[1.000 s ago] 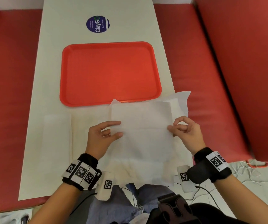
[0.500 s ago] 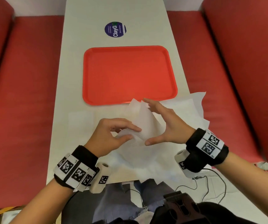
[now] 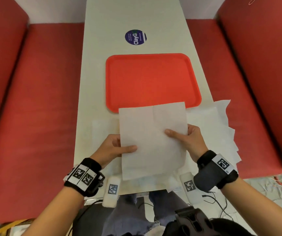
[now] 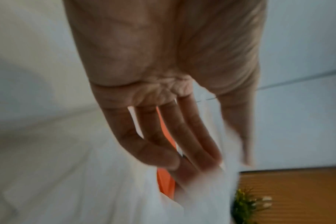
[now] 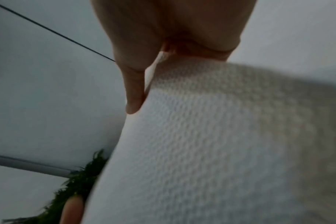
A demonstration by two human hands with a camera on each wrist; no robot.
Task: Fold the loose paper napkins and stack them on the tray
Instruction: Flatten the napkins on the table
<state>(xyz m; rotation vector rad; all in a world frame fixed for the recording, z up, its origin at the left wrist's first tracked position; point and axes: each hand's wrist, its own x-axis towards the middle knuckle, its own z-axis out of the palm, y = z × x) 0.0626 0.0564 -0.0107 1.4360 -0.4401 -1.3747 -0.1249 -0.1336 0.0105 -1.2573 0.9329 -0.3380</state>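
A white paper napkin [image 3: 152, 140] is held flat above the table's near end, and its far edge overlaps the near rim of the red tray [image 3: 152, 79]. My left hand [image 3: 114, 147] pinches the napkin's left edge, thumb on top and fingers underneath. My right hand [image 3: 186, 138] pinches its right edge the same way. In the right wrist view the textured napkin [image 5: 211, 144] fills the frame under the thumb. The left wrist view is blurred and shows fingers [image 4: 182, 136] behind white paper, with a sliver of the tray [image 4: 165, 180]. No napkin lies inside the tray.
More loose white napkins [image 3: 211, 126] lie spread at the table's near right and hang over its edge. A folded napkin [image 3: 102, 132] rests at the near left. A round blue sticker [image 3: 135, 37] sits beyond the tray. Red bench seats [image 3: 34, 116] flank the narrow white table.
Half a second ago the napkin was bunched between both hands. Now it is held spread flat, lifted over the tray's near edge, with a hand pinching each side.
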